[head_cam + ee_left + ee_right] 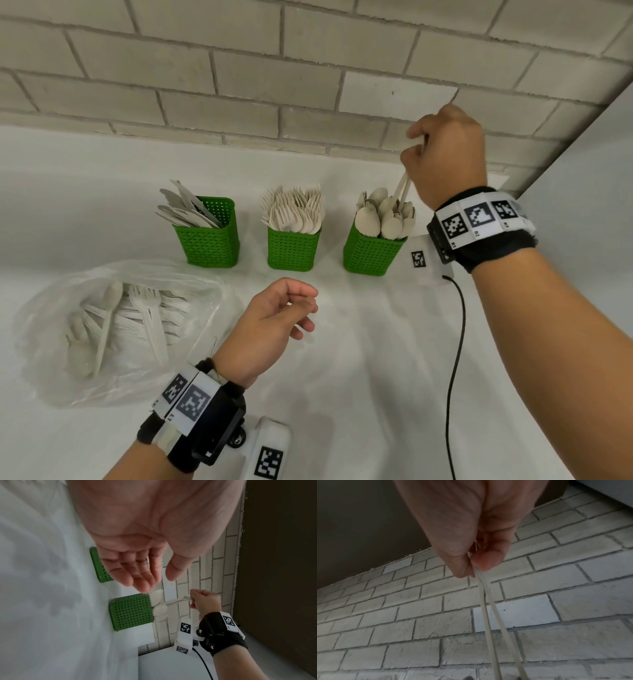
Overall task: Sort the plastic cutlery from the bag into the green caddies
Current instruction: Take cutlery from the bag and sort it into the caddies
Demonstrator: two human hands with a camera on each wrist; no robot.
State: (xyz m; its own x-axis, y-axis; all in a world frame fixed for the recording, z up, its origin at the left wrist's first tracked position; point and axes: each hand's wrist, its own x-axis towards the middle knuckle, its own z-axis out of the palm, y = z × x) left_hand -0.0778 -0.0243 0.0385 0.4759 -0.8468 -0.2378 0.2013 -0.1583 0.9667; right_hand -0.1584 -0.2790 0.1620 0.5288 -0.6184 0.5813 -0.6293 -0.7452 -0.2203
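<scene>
While the right hand (pixel 445 154) pinches two thin handles (pixel 486 601) by their top ends, their lower ends already dip among the spoons in the right caddy (pixel 371 251); their bowls are hidden, so they are probably spoons. Lower them straight, handles together, and let go only once they stand between the others, since the caddy is crowded and a tilted one could lever out. The left hand (pixel 274 318) hovers over the table, fingers loosely curled, holding nothing, beside the bag (pixel 113 329) with cutlery left inside.

Three green caddies (pixel 293 248), one plastic bag (pixel 120 329), two hands (pixel 274 322), two held spoon handles (pixel 403 186).
</scene>
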